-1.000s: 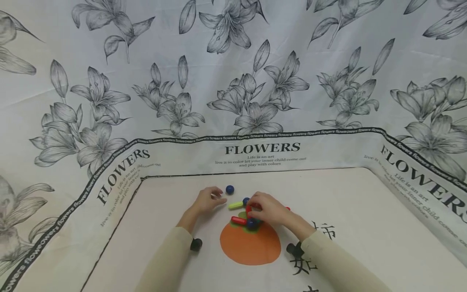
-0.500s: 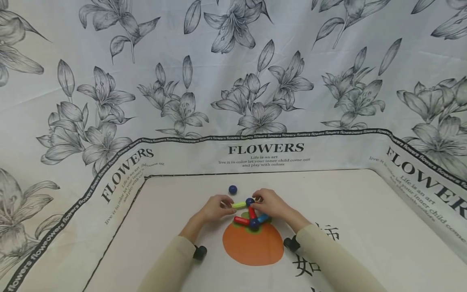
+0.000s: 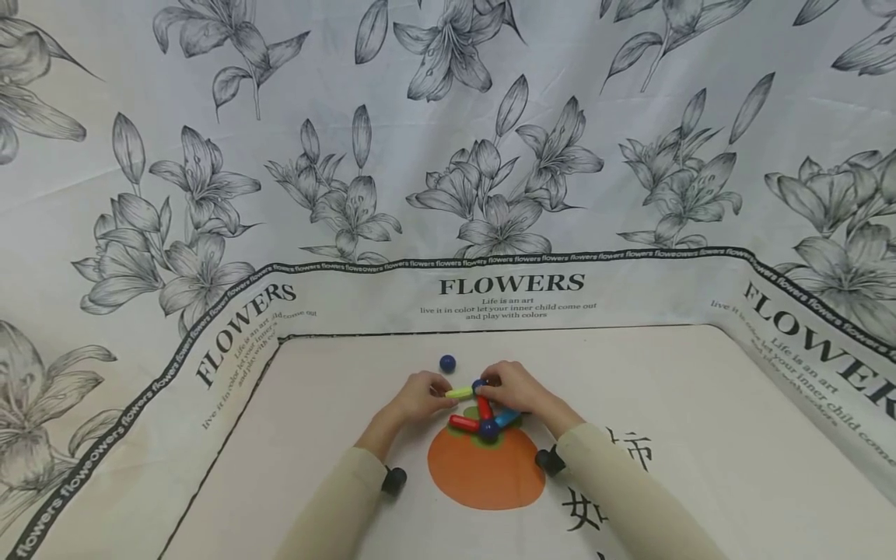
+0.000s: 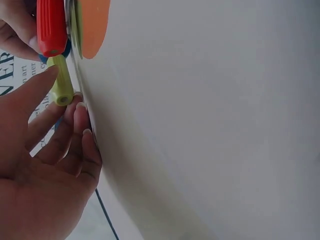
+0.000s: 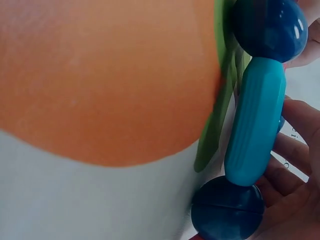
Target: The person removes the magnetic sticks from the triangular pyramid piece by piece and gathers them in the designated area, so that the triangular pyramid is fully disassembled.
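Note:
My left hand (image 3: 420, 397) pinches the outer end of a yellow-green magnetic rod (image 4: 61, 85) between thumb and fingers. The rod's other end meets a dark blue ball (image 3: 479, 386), which my right hand (image 3: 519, 387) holds with its fingertips, partly hiding it. From that ball a red rod (image 3: 484, 407) runs to a nearer blue ball (image 3: 488, 429). A second red rod (image 3: 464, 423) reaches left from the nearer ball, and a light blue rod (image 5: 257, 120) goes off to the right. Another dark blue ball (image 5: 227, 207) sits at the light blue rod's far end.
A loose dark blue ball (image 3: 448, 363) lies behind the left hand. Beneath the pieces, the pale cloth (image 3: 322, 435) bears a printed orange persimmon (image 3: 486, 474) and black characters. A floral curtain (image 3: 392, 187) rises behind the table.
My left hand has moved right from beside the loose ball and taken hold of the yellow-green rod. The right hand has shifted slightly, uncovering the red and light blue rods.

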`<state>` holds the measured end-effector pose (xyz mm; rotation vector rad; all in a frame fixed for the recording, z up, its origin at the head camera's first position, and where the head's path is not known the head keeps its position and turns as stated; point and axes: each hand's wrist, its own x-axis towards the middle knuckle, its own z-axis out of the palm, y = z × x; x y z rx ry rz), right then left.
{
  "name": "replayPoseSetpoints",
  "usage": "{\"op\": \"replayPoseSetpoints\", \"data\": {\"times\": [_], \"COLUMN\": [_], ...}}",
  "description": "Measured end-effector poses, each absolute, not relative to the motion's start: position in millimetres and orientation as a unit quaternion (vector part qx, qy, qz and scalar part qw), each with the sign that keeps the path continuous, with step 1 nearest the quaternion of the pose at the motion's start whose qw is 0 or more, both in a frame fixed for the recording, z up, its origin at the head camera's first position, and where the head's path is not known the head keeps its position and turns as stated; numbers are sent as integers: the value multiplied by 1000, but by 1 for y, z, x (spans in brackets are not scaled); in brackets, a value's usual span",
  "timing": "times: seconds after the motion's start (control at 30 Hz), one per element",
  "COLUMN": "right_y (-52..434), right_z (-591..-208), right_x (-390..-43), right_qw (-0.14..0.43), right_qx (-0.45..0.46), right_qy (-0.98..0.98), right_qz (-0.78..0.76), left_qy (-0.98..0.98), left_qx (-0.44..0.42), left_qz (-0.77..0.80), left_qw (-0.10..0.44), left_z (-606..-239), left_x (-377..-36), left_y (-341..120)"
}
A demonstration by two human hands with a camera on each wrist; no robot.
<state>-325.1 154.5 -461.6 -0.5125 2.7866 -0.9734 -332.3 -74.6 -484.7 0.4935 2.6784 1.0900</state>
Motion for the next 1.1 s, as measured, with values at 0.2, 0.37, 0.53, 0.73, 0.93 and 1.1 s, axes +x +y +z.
{"op": "replayPoseSetpoints", "data": {"times": [0.2,0.37,0.53,0.73,0.93,1.1], "right_y": [154,155,156,156,157,157], "right_z": [-465,-468,-468,-467,-466,-467], "right_x": [-327,-327,-327,-329,-328,-329], "right_qw": [75,74,74,71,71,71], "right_qx": [-167,-166,-167,-169,-168,-165], "right_qy": [927,927,926,927,927,928], "right_qz": [-326,-327,-331,-326,-328,-328], "left_qy": [914,918,920,920,920,928], "left_qx": [158,150,151,156,152,135], "left_qz": [361,352,348,347,346,334], "left_qw": [98,99,94,89,99,94], "left_z": [-484,-482,-481,-478,-475,-476], "left_x": [-334,-332,-333,-333,-332,-333], "left_y": [-71,-69,-68,-68,-66,-65]}}
